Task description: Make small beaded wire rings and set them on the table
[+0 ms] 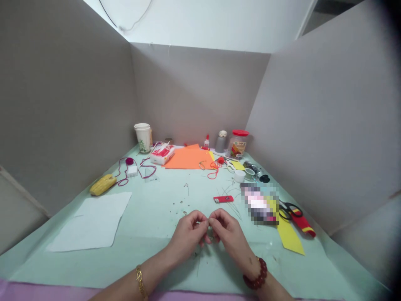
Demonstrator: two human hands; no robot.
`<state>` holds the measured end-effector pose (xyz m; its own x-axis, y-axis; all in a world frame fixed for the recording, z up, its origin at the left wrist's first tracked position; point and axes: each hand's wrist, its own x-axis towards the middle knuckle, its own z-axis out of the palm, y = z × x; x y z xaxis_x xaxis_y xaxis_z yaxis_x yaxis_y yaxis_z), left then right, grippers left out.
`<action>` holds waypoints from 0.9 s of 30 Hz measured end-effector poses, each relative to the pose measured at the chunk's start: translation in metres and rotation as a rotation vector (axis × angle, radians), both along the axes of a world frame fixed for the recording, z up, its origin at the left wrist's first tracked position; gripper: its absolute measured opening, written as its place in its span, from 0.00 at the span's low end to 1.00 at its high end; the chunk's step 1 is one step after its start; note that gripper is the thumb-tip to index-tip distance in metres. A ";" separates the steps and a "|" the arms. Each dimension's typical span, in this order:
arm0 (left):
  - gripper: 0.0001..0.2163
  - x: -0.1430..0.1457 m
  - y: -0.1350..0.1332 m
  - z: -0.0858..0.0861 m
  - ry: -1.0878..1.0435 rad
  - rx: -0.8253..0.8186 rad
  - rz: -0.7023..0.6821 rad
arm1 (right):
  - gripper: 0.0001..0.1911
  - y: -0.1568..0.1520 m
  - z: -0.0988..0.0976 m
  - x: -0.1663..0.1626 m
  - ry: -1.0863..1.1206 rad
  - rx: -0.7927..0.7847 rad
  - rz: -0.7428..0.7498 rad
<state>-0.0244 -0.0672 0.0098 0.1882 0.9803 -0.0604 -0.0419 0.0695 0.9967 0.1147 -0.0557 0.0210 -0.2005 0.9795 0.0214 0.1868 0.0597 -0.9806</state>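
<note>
My left hand (193,229) and my right hand (226,229) meet fingertip to fingertip over the near middle of the table. Each is closed in a pinch, thumb against index finger. Whatever lies between the fingertips is too small to make out. Just beyond my hands lies a red lighter (223,199). Thin dark wires or threads (233,205) are strewn around and beneath it. Small dark scraps (184,203) dot the cloth to the left of the lighter.
At the right are black-handled scissors (293,210), yellow paper (290,236) and a blurred-out item (260,205). White paper (94,221) and a yellow corn-like object (103,184) lie left. Orange sheets (184,159), a tissue pack (162,154), cups (143,140) and a red-lidded jar (238,144) stand behind.
</note>
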 end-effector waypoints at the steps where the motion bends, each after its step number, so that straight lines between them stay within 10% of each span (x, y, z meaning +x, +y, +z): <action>1: 0.10 0.000 0.001 -0.001 -0.051 -0.015 -0.007 | 0.08 0.000 0.000 0.000 0.022 -0.019 0.005; 27: 0.13 -0.004 0.006 -0.002 0.083 0.068 0.031 | 0.05 -0.001 -0.002 -0.002 -0.019 0.054 -0.046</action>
<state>-0.0284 -0.0614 0.0076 0.1545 0.9880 -0.0077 0.0402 0.0015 0.9992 0.1131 -0.0563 0.0189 -0.1566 0.9851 0.0711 0.2095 0.1035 -0.9723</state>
